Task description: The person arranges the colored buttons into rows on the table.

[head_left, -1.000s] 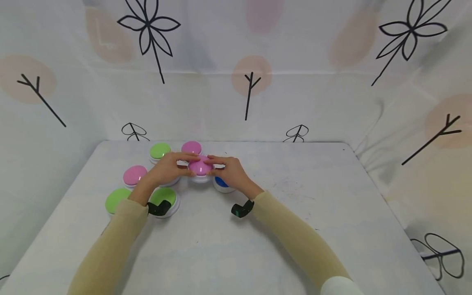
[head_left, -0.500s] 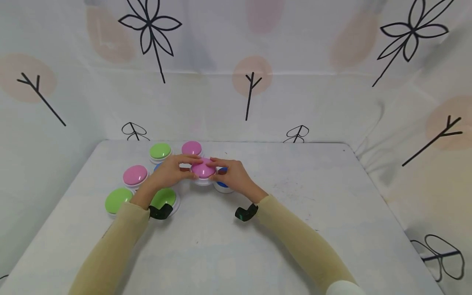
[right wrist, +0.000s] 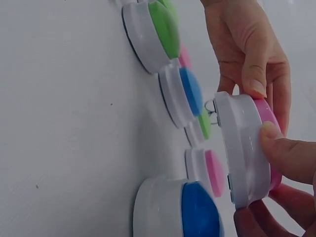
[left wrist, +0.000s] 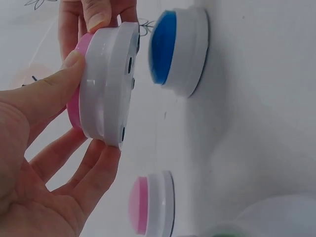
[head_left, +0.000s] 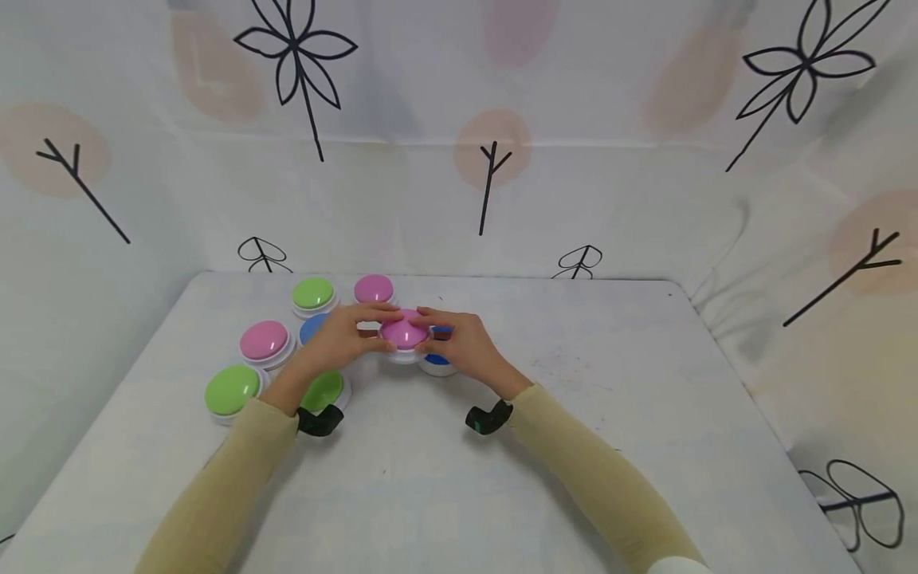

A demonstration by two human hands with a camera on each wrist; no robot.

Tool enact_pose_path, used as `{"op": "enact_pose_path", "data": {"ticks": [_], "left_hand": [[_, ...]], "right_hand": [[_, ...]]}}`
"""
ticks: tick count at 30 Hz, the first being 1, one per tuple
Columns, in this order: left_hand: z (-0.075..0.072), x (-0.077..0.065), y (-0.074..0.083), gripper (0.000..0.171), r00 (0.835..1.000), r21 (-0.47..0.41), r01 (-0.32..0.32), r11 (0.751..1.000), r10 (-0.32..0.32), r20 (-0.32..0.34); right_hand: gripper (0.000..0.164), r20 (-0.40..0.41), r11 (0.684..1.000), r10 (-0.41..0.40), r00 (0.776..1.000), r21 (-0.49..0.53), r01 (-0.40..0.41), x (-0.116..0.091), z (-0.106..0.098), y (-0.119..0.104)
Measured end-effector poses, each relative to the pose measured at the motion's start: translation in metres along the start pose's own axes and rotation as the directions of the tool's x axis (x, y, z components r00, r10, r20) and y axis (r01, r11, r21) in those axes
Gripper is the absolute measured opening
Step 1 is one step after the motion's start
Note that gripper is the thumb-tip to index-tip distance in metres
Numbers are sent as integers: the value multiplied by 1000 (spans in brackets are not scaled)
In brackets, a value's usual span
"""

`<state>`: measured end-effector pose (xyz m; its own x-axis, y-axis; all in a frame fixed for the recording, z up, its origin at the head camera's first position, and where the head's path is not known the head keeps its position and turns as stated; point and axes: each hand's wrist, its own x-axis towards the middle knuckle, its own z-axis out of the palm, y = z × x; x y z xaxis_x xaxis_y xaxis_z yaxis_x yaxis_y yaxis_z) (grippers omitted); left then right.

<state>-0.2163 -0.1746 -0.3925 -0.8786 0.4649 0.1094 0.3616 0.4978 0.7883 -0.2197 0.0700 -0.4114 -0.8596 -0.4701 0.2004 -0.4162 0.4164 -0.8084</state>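
Observation:
Between both hands is a pink push button (head_left: 405, 333) with a domed top and a white round base. It is held above the table, its base apart from the surface in the left wrist view. My left hand (head_left: 337, 339) grips its left side, thumb on the near edge and fingers on the far edge. On the opposite side my right hand (head_left: 464, 344) grips it the same way. A blue push button (right wrist: 200, 212) stands on the table just below the right hand, partly hidden by it in the head view.
Left of the hands, on the white table (head_left: 430, 478), stand several more buttons: green ones (head_left: 232, 389) (head_left: 312, 293), a pink one (head_left: 264, 340) and a blue one (head_left: 313, 327) partly covered by the left hand. Another pink button (head_left: 374, 288) sits near the back edge.
Both hands have carried the pink button slightly right and toward me. The blue button behind my left hand shows more now. The buttons on the table have stayed put.

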Motion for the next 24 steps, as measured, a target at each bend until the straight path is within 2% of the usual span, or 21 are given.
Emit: {"op": "enact_pose_path", "data": {"ticks": [7, 13, 24], "left_hand": [[12, 2, 0, 48, 999, -11, 23, 1000, -23, -24], [20, 3, 3, 48, 999, -4, 17, 1000, -17, -36], [32, 12, 9, 48, 1000, -71, 3, 997, -4, -16]], "right_hand": [[42, 2, 999, 43, 999, -15, -43, -7, -5, 4], [40, -9, 997, 65, 998, 31, -64, -13, -10, 5], [41, -13, 992, 98, 995, 79, -97, -21, -26, 8]]}}
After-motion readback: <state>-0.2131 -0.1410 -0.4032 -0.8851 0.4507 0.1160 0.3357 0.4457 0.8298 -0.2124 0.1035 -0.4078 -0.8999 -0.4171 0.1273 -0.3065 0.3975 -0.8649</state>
